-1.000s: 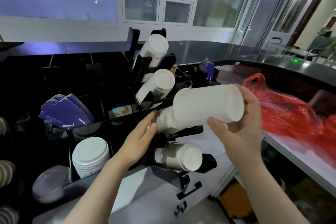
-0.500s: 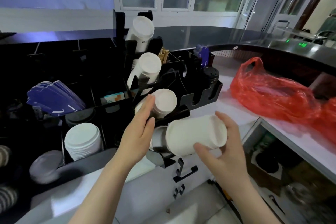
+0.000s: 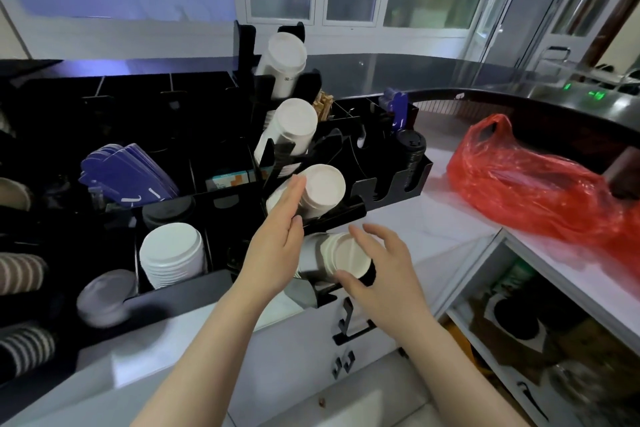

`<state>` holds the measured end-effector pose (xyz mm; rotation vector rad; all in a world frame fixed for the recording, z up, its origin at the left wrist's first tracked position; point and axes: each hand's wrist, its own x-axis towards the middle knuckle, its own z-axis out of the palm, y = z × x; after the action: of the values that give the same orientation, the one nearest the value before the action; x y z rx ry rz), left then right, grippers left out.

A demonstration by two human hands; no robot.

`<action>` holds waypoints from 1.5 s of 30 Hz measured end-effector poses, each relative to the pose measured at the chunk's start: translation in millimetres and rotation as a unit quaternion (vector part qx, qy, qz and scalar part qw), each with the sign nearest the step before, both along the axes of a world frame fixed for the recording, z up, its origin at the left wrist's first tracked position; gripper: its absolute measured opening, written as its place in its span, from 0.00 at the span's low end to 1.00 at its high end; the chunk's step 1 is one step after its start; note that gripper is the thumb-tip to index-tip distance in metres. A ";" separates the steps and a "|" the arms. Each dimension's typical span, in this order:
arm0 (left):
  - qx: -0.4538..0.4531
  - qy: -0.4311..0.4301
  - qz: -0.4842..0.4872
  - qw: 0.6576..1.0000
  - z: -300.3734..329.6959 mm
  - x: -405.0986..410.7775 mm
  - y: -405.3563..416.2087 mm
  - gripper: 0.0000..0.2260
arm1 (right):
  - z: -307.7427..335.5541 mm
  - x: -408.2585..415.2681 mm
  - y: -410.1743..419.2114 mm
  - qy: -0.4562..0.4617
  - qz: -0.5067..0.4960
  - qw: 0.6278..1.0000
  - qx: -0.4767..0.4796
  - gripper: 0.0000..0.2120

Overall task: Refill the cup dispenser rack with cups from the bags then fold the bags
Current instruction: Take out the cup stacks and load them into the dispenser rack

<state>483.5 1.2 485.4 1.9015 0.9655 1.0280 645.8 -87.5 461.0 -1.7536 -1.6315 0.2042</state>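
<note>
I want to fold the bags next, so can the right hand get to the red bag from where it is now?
Probably yes. The right hand is open at the lowest stack of cups, and the red bag lies on the counter to its right, with only bare counter between them.

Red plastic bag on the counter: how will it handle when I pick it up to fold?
The red plastic bag is probably floppy: it lies slumped and wrinkled. Likely light, since the film is thin and translucent. Its glossy surface may be slippery.
</note>
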 end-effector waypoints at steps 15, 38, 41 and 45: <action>-0.054 -0.050 -0.028 0.997 -9.2 -22.3 10.6 0.24 | 56.1 -6.3 56.5 0.035 -0.021 0.996 0.079 0.29; 0.004 0.004 -0.085 0.996 25.9 -56.2 54.5 0.21 | 93.0 -25.6 78.8 0.069 0.028 0.993 0.096 0.18; 0.008 0.001 -0.061 0.998 32.9 -64.3 52.3 0.21 | 96.8 -35.5 84.4 0.091 0.058 0.987 0.116 0.16; 0.009 0.007 -0.011 1.000 38.2 -80.9 35.8 0.21 | 99.3 -48.6 89.8 0.121 0.109 0.982 0.098 0.16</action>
<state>402.7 37.0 523.6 1.9329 0.9442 1.0157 597.1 2.3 560.3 -1.3480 -1.6035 0.3337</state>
